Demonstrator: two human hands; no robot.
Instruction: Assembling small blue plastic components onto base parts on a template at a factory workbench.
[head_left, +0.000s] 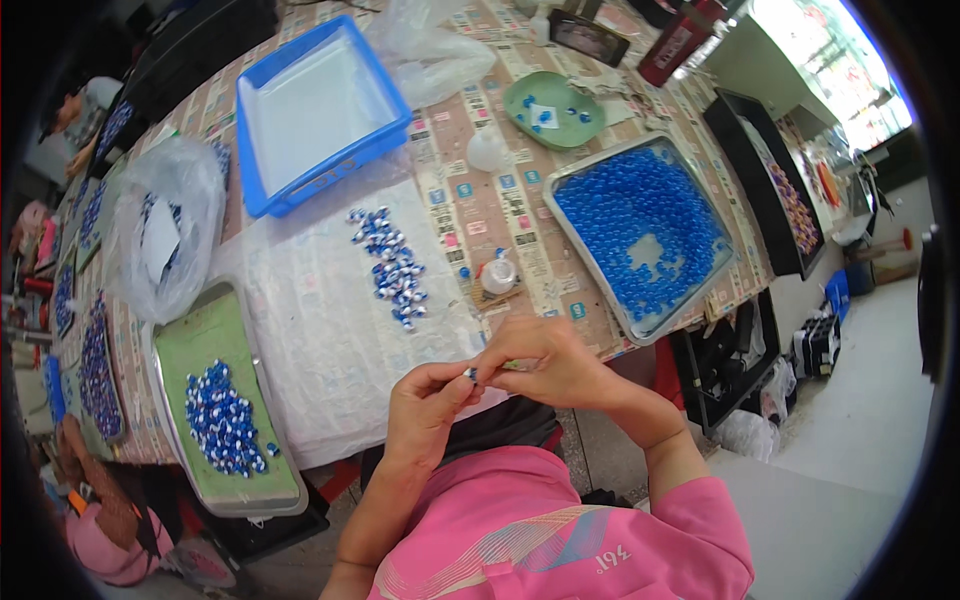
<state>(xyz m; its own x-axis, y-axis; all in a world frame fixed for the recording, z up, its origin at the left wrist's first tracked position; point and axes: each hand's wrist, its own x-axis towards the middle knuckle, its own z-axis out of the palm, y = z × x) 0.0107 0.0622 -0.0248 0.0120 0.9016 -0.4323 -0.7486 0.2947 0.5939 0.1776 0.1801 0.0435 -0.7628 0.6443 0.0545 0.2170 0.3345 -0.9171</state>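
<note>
Just over the front edge of the table, my left hand (428,405) pinches a small blue-and-white bead (470,374) between thumb and finger. My right hand (545,362) is closed close against it, fingertips together; what it holds, if anything, is too small to make out. Beyond my hands, a long pile of blue-and-white beads (393,270) lies on a white sheet (300,330). A small white pot (498,276) stands nearby. To the right, a metal tray (632,330) holds many clear blue beads (635,195).
At the left, a green-lined tray (205,335) carries more blue-and-white beads. A blue plastic bin (255,190) and a clear plastic bag (190,290) sit behind it. Farther back are a green dish (585,130), a phone (588,38) and a red flask (682,40). Other people sit at far left.
</note>
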